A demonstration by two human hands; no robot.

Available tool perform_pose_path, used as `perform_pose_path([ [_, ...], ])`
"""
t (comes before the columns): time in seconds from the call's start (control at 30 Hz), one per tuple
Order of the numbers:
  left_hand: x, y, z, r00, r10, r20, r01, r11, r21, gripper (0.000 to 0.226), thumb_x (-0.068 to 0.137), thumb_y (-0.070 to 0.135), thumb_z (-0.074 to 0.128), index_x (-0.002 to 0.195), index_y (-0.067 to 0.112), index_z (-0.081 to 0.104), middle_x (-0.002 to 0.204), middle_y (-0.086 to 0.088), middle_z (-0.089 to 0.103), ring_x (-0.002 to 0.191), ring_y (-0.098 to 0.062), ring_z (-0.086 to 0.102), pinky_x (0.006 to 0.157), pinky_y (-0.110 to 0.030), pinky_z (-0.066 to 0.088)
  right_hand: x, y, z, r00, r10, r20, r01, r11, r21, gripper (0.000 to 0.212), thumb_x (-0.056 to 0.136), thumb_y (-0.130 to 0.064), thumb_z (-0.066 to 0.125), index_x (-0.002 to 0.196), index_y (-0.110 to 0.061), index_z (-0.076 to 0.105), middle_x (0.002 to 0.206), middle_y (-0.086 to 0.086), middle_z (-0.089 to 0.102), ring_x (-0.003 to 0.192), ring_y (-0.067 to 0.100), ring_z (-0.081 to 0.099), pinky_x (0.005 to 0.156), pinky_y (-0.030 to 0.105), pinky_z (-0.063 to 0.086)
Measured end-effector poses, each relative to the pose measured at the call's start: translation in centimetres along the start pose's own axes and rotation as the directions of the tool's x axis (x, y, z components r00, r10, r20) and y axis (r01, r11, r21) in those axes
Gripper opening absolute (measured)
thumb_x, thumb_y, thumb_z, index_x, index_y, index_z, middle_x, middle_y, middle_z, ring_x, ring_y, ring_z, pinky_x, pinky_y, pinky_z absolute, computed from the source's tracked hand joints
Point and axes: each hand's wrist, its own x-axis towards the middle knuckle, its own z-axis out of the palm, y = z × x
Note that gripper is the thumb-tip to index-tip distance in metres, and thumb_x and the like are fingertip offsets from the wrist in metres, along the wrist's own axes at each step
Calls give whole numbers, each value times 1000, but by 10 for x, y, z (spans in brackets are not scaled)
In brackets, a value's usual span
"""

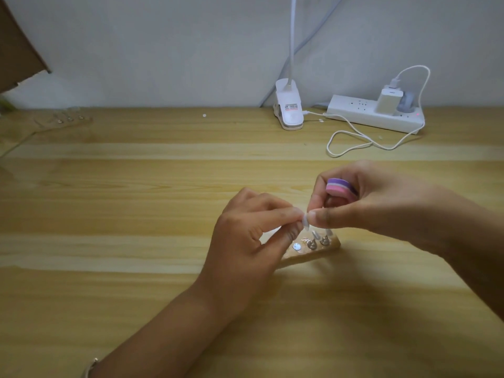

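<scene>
Just right of the frame's centre, a small translucent piece (306, 222) is pinched from both sides above the wooden table (136, 200). It is gripped by the left hand (251, 236) between thumb and forefinger, with the other fingers curled beneath. From the 3 o'clock side it is pinched by the thumb and forefinger of the right hand (381, 203), and a pink-and-purple buffer block (341, 188) is tucked into the same hand's curled fingers, at 1 o'clock from the piece.

Directly below, at 6 o'clock from the piece, a small wooden block (313, 253) is seen on the table, partly covered by the left hand; little metal stands (312, 244) are set on it.

At 12 o'clock, against the wall, a white clip lamp (288, 107) is placed. At 1 o'clock a power strip (354, 110) with a plugged-in charger (388, 100) is laid, and a white cable (354, 143) is looped before it.
</scene>
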Motion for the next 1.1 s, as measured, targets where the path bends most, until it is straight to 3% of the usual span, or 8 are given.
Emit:
perform_pose_path([
  [0.1, 2, -3, -3, 993, -115, -9, 114, 990, -79, 11, 83, 17, 75, 86, 27, 78, 83, 19, 70, 86, -11, 59, 76, -19, 43, 1, 2, 5, 987, -24, -157, 15, 998, -59, 26, 73, -39, 82, 84, -21, 68, 57, -19, 51, 53, 1, 48, 54, 12, 35],
  [0.2, 5, -6, -5, 969, -247, 16, 246, 954, -170, 15, 81, 15, 78, 85, 29, 77, 81, 23, 71, 83, -4, 57, 73, -10, 38, -9, 9, 13, 918, -147, -367, -9, 920, -392, 58, 73, -75, 58, 113, -36, 41, 84, -25, 52, 89, -14, 56, 76, 16, 41],
  [0.33, 4, -3, -5, 969, -242, 53, 247, 953, -177, 18, 80, 16, 78, 82, 33, 75, 81, 25, 70, 82, -1, 55, 71, -7, 35, -30, 18, 31, 892, -311, -329, 137, 878, -458, 29, 85, -54, 28, 112, -43, 23, 84, -18, 44, 84, -6, 50, 72, 12, 35],
  [0.5, 3, 2, -3, 974, -207, 93, 221, 958, -183, 12, 78, 21, 74, 81, 33, 76, 83, 21, 71, 91, -9, 59, 76, -16, 41, -48, 31, 37, 883, -282, -375, 127, 913, -387, 24, 81, -51, 26, 102, -38, 28, 98, -13, 49, 102, -4, 53, 79, 9, 39],
  [0.63, 1, 6, -1, 988, -139, 60, 142, 988, -56, 10, 79, 19, 76, 82, 28, 78, 81, 17, 71, 91, -11, 58, 83, -31, 45, -48, 43, 42, 861, -369, -351, 212, 887, -411, 15, 89, -43, 33, 103, -38, 30, 97, -21, 45, 95, 6, 51, 79, 11, 38],
  [0.77, 0, 10, 0, 992, -104, 70, 104, 995, 10, 10, 79, 23, 72, 86, 24, 79, 82, 15, 71, 90, -14, 57, 81, -43, 46, -38, 53, 44, 731, -601, -323, 278, 695, -663, 20, 99, -29, 50, 112, -16, 57, 110, -12, 47, 100, 14, 47, 96, 14, 32],
  [0.93, 0, 10, -1, 990, -97, 101, 103, 993, -54, 13, 79, 25, 72, 90, 24, 80, 83, 16, 71, 89, -11, 56, 81, -36, 44, -38, 60, 42, 640, -709, -296, 393, 633, -666, 18, 97, -16, 62, 110, -7, 70, 109, 4, 60, 101, 23, 58, 92, 31, 45],
  [1.1, 2, 7, 0, 986, -139, 88, 145, 986, -78, 9, 78, 26, 72, 84, 27, 79, 81, 18, 71, 90, -11, 57, 80, -24, 43, -36, 61, 34, 617, -683, -392, 392, 698, -600, 17, 88, -6, 72, 105, -7, 71, 105, 3, 63, 102, 21, 63, 89, 38, 51],
])
